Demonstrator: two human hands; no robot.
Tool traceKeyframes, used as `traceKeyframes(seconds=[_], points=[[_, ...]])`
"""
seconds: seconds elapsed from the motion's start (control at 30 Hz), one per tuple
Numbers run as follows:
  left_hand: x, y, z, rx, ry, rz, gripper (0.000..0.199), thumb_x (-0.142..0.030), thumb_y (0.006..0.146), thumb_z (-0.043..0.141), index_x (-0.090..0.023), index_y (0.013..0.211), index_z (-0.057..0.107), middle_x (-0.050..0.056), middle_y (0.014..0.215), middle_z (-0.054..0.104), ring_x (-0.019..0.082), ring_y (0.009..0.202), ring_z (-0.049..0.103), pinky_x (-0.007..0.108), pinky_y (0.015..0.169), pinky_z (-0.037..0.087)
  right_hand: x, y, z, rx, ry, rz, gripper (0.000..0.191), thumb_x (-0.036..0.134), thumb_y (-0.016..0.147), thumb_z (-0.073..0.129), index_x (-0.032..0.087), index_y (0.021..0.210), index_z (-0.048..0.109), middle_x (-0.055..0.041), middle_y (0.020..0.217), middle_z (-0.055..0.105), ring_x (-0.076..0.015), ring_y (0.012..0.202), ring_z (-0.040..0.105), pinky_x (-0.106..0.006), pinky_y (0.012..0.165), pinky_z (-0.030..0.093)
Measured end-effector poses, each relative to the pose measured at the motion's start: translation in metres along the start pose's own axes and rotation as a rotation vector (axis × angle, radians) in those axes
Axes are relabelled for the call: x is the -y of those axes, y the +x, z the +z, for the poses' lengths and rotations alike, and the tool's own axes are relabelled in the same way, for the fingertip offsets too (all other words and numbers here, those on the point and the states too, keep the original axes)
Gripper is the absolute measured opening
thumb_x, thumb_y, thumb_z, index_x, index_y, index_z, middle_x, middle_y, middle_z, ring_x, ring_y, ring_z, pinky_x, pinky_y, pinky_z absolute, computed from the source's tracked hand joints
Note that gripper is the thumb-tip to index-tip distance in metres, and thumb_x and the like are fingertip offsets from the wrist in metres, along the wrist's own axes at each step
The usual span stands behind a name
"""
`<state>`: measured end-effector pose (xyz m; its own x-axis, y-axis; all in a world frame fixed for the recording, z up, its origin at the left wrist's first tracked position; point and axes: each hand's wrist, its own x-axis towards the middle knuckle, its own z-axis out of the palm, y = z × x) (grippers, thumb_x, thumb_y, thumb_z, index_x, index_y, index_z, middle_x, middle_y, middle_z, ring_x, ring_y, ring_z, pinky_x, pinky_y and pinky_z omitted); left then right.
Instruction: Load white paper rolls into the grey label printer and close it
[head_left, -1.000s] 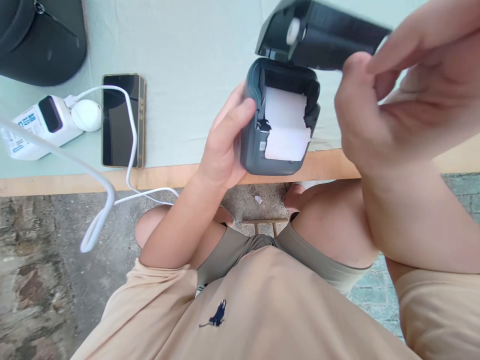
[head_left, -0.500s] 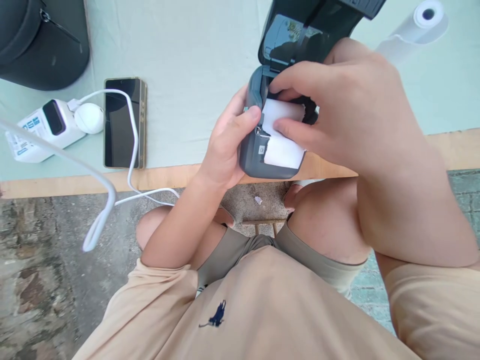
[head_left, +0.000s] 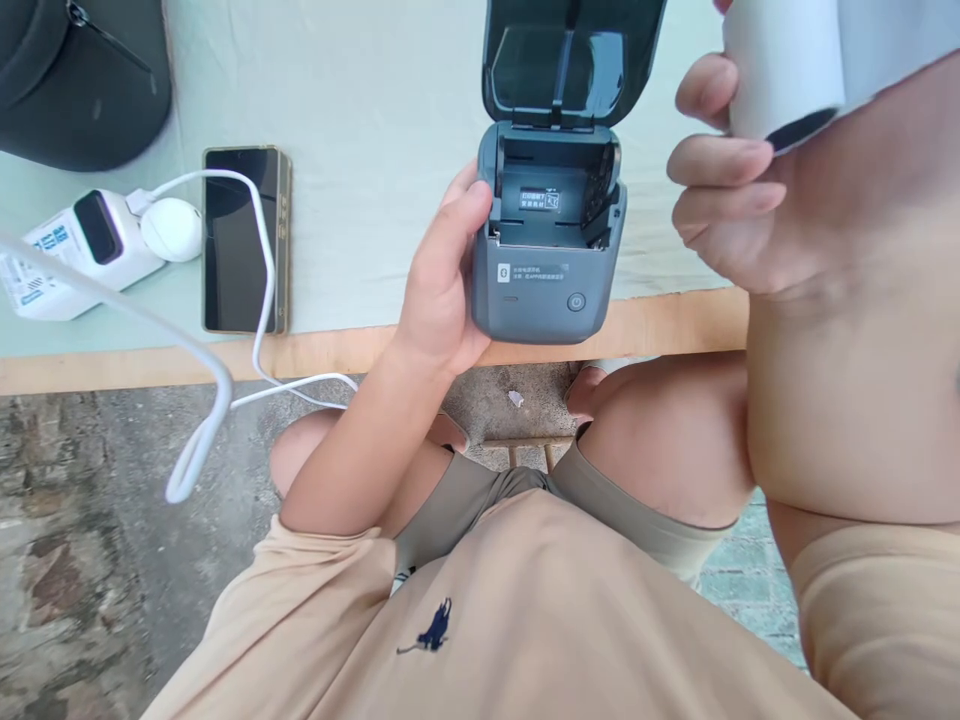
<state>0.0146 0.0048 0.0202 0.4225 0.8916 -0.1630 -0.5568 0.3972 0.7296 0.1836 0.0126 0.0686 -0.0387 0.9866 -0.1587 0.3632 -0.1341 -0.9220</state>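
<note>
My left hand [head_left: 446, 270] is closed around the left side of a dark grey printer [head_left: 540, 315], held over the table's front edge. The printer's lid [head_left: 566, 75] stands raised, and its paper compartment shows bare inner walls and a small white label. A power button and printed text are on the front face. At the upper right my right hand [head_left: 727, 190] is closed on a white paper roll [head_left: 784, 65], fingers curled at its left side. White paper [head_left: 892, 50] extends to the right of the roll; where it joins is unclear.
On the left of the cloth-covered table [head_left: 375, 200] lie a phone [head_left: 238, 240] and a white power bank [head_left: 112, 245] with a white cable [head_left: 262, 260] hanging over the edge. A black zipped case [head_left: 90, 100] stands behind them. A paper scrap [head_left: 516, 398] is on the ground.
My right hand has left the printer's compartment and moved to the upper right, now with a paper roll in it. The white paper is out of the printer, which has turned to face me more squarely.
</note>
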Motion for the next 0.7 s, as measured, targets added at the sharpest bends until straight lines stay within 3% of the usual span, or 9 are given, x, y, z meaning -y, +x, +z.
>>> traceKeyframes(seconds=[0.07, 0.13, 0.23, 0.33, 0.4, 0.5, 0.6, 0.7], points=[[-0.001, 0.0, -0.001, -0.026, 0.006, -0.022, 0.024, -0.029, 0.081, 0.033, -0.024, 0.087, 0.056, 0.003, 0.089, 0.064, 0.023, 0.112, 0.05, 0.033, 0.091, 0.044, -0.007, 0.005, 0.0, -0.033, 0.251, 0.103, 0.039, 0.05, 0.068, 0.039, 0.025, 0.097, 0.041, -0.003, 0.091, 0.045, 0.0008, 0.052, 0.027, -0.017, 0.038, 0.011], [-0.001, 0.0, -0.001, -0.052, 0.012, -0.028, 0.023, -0.03, 0.08, 0.035, -0.025, 0.087, 0.057, 0.003, 0.091, 0.064, 0.022, 0.117, 0.046, 0.031, 0.091, 0.044, -0.015, 0.009, 0.003, -0.167, 0.358, 0.043, 0.026, 0.037, 0.065, 0.047, 0.021, 0.085, 0.04, -0.0029, 0.087, 0.042, -0.0005, 0.053, 0.03, -0.018, 0.038, 0.013], [-0.001, 0.0, -0.001, -0.072, 0.01, -0.036, 0.021, -0.031, 0.079, 0.038, -0.026, 0.086, 0.057, 0.002, 0.093, 0.065, 0.02, 0.121, 0.042, 0.03, 0.093, 0.043, -0.025, 0.01, 0.008, -0.308, 0.223, -0.15, 0.024, 0.028, 0.063, 0.054, 0.019, 0.076, 0.035, -0.0023, 0.08, 0.041, -0.0029, 0.054, 0.036, -0.021, 0.038, 0.026], [-0.001, 0.0, -0.001, -0.069, 0.002, -0.039, 0.02, -0.031, 0.077, 0.04, -0.026, 0.084, 0.058, 0.002, 0.089, 0.064, 0.021, 0.12, 0.043, 0.031, 0.093, 0.043, -0.029, 0.006, 0.008, -0.28, 0.031, -0.253, 0.027, 0.034, 0.069, 0.052, 0.02, 0.081, 0.033, -0.0012, 0.078, 0.041, -0.0037, 0.055, 0.04, -0.024, 0.043, 0.036], [-0.001, 0.0, -0.001, -0.048, -0.003, -0.031, 0.02, -0.03, 0.078, 0.039, -0.026, 0.083, 0.057, 0.002, 0.088, 0.064, 0.022, 0.118, 0.045, 0.032, 0.092, 0.044, -0.029, 0.002, 0.006, -0.248, -0.196, -0.315, 0.028, 0.039, 0.073, 0.05, 0.019, 0.085, 0.034, -0.0011, 0.082, 0.043, -0.0031, 0.064, 0.041, -0.023, 0.058, 0.041], [-0.001, 0.0, -0.002, -0.004, -0.009, 0.006, 0.022, -0.028, 0.081, 0.034, -0.024, 0.085, 0.055, 0.002, 0.089, 0.062, 0.023, 0.112, 0.049, 0.036, 0.092, 0.043, -0.03, 0.0, 0.002, -0.282, -0.481, -0.33, 0.034, 0.043, 0.07, 0.053, 0.019, 0.092, 0.041, -0.0014, 0.091, 0.047, -0.0028, 0.073, 0.038, -0.02, 0.065, 0.035], [0.0, -0.001, -0.001, 0.026, -0.013, 0.022, 0.023, -0.027, 0.082, 0.031, -0.022, 0.089, 0.052, 0.003, 0.09, 0.06, 0.025, 0.108, 0.052, 0.04, 0.092, 0.041, -0.036, 0.003, -0.002, -0.329, -0.594, -0.282, 0.037, 0.04, 0.069, 0.056, 0.021, 0.099, 0.045, -0.001, 0.096, 0.049, -0.0036, 0.076, 0.041, -0.019, 0.061, 0.033], [-0.001, -0.001, 0.0, 0.024, -0.007, 0.006, 0.022, -0.028, 0.082, 0.031, -0.023, 0.089, 0.051, 0.003, 0.089, 0.06, 0.025, 0.11, 0.05, 0.038, 0.091, 0.041, -0.044, 0.008, -0.003, -0.301, -0.676, -0.247, 0.038, 0.037, 0.069, 0.056, 0.025, 0.104, 0.045, 0.0006, 0.097, 0.051, -0.0048, 0.081, 0.044, -0.02, 0.066, 0.035]])
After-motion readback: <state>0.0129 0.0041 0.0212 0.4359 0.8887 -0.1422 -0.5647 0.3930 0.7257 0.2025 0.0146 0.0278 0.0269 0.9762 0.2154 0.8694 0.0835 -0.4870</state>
